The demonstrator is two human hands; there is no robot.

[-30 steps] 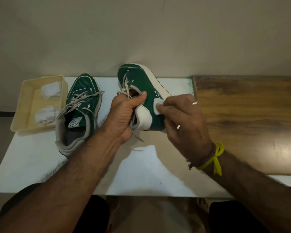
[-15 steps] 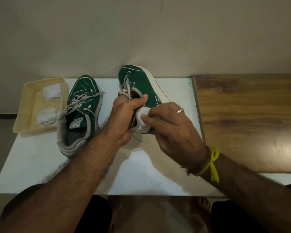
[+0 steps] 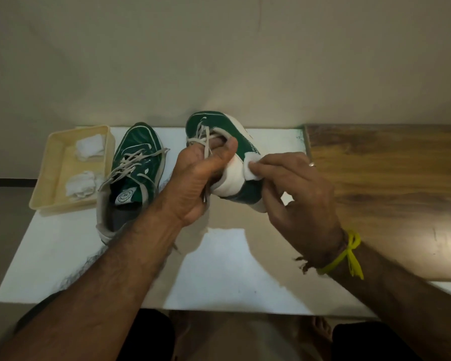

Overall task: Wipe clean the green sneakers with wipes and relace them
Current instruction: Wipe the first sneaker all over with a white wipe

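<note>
We see the held sneaker [image 3: 227,131] in matt green cloth-like fabric with a smooth white heel panel and pale rubbery sole; the wipe [image 3: 253,170] on that panel looks soft and fibrous; left of the held sneaker, the second sneaker [image 3: 138,157] has flat woven laces; further left, the cream tray [image 3: 52,162] looks like smooth plastic; the white table [image 3: 219,269] is glossy; right of the sneaker, the wooden top [image 3: 388,165] shows varnished grain.

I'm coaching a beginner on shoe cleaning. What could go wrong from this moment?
The held sneaker is off the white table, gripped only at its opening by the left hand; hard wipe pressure from the right hand could twist it loose. Its dangling lace might snag.
</note>
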